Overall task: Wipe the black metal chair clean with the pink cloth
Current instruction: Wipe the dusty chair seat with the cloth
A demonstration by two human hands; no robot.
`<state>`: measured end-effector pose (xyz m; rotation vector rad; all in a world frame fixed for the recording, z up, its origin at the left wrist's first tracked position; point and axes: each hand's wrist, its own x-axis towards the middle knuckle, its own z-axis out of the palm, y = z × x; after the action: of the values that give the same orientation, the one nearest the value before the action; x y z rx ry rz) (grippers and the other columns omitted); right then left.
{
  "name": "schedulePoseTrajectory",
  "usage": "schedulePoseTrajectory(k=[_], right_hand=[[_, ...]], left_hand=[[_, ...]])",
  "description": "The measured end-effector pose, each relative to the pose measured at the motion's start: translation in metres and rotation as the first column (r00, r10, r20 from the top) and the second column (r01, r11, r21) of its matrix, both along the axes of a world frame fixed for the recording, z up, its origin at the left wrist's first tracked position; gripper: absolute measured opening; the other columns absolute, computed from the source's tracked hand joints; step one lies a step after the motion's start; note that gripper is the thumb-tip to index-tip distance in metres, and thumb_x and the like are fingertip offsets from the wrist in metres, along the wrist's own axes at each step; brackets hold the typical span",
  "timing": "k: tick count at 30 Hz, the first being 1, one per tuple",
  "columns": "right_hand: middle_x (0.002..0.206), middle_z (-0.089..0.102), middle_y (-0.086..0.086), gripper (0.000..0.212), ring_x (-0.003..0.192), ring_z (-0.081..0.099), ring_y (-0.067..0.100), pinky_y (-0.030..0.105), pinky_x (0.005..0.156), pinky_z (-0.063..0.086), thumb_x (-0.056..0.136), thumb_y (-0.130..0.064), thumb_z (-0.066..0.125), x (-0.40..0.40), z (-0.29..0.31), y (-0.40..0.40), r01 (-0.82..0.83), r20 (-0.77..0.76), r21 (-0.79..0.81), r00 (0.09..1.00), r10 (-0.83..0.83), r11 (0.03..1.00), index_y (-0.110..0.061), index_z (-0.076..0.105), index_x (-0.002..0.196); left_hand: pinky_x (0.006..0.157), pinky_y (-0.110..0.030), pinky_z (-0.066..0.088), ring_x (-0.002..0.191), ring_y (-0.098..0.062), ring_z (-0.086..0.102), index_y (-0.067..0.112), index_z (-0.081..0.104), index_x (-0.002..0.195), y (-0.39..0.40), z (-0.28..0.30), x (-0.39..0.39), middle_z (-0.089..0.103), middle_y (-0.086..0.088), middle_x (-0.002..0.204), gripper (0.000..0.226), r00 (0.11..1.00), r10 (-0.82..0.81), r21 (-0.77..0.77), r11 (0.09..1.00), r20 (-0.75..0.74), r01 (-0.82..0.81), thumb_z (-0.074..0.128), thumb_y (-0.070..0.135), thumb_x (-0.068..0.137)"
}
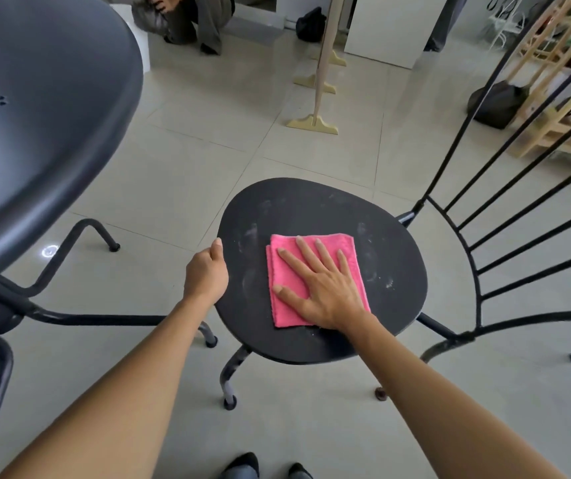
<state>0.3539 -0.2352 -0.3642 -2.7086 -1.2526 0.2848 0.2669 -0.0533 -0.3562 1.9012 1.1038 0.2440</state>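
The black metal chair (311, 209) stands in the middle of the view, its round seat marked with whitish dust smears. Its spindle backrest (505, 216) rises to the right. A folded pink cloth (284, 305) lies flat on the seat. My right hand (322, 281) rests palm-down on the cloth with fingers spread, pressing it to the seat. My left hand (206, 273) curls around the seat's left rim, thumb on top.
A second dark chair (46, 108) looms large at the left, its legs reaching toward the seat. A pale wooden stand (318, 95) is behind, a wooden rack (560, 81) at the far right, and a crouching person (194, 19) at the top. Tiled floor all around.
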Motion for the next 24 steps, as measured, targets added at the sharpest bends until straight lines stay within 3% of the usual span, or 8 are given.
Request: schedulePoseTrajectory(k=[6,12,14,17,21,24], right_hand=[[0.162,-0.003,-0.013,0.069,0.150,-0.005,0.018,0.052,0.119,-0.008,0.084,-0.075,0.017,0.047,-0.002,-0.025,0.165,0.033,-0.046,0.986,-0.163,0.985,-0.052,0.001,0.147],[0.162,-0.005,-0.011,0.070,0.150,-0.006,0.019,0.054,0.118,-0.007,0.087,-0.074,0.018,0.110,-0.004,-0.003,0.320,0.056,-0.068,0.947,-0.317,0.945,-0.048,0.001,0.149],[0.162,-0.005,-0.011,0.070,0.150,-0.006,0.020,0.056,0.118,-0.006,0.087,-0.074,0.018,0.125,-0.004,0.017,0.344,0.054,-0.063,0.938,-0.341,0.937,-0.047,0.001,0.150],[0.163,-0.003,-0.008,0.072,0.150,-0.005,0.024,0.058,0.117,-0.006,0.087,-0.074,0.015,0.137,-0.004,0.048,0.337,0.056,-0.044,0.941,-0.334,0.941,-0.045,0.002,0.151],[0.163,-0.002,-0.005,0.073,0.150,-0.005,0.026,0.060,0.116,-0.006,0.087,-0.074,0.013,0.129,-0.005,0.091,0.256,0.059,-0.002,0.965,-0.255,0.967,-0.042,0.003,0.152],[0.163,-0.004,-0.005,0.072,0.149,-0.007,0.026,0.061,0.116,-0.007,0.088,-0.073,0.014,0.106,-0.004,0.111,0.165,0.060,0.011,0.984,-0.166,0.986,-0.042,0.002,0.152]], left_hand=[[0.075,-0.035,0.037,0.082,-0.029,0.051,0.004,0.054,0.086,0.003,-0.004,-0.001,0.060,-0.019,0.094,0.053,1.000,-0.007,-0.011,1.000,0.003,0.007,0.022,0.043,0.100],[0.078,-0.033,0.037,0.081,-0.026,0.050,0.002,0.060,0.103,0.009,-0.014,0.002,0.062,-0.017,0.093,0.056,0.998,-0.039,0.010,0.999,0.049,0.038,0.021,0.042,0.101],[0.079,-0.036,0.041,0.071,-0.023,0.049,0.002,0.058,0.091,0.012,-0.017,0.002,0.058,-0.014,0.079,0.057,0.997,-0.045,-0.006,0.999,0.066,0.045,0.020,0.043,0.101],[0.066,-0.033,0.036,0.057,-0.018,0.043,0.006,0.044,0.068,0.011,-0.019,0.002,0.045,-0.007,0.060,0.054,0.995,-0.050,-0.037,0.998,0.085,0.053,0.020,0.042,0.101],[0.070,-0.029,0.033,0.055,-0.010,0.040,0.018,0.035,0.061,0.011,-0.018,0.004,0.040,0.000,0.059,0.049,0.994,-0.048,-0.040,0.998,0.099,0.052,0.020,0.041,0.101],[0.059,-0.034,0.031,0.052,-0.017,0.039,0.013,0.032,0.058,0.012,-0.016,0.003,0.038,-0.003,0.054,0.052,0.992,-0.051,-0.035,0.998,0.115,0.055,0.021,0.040,0.101]])
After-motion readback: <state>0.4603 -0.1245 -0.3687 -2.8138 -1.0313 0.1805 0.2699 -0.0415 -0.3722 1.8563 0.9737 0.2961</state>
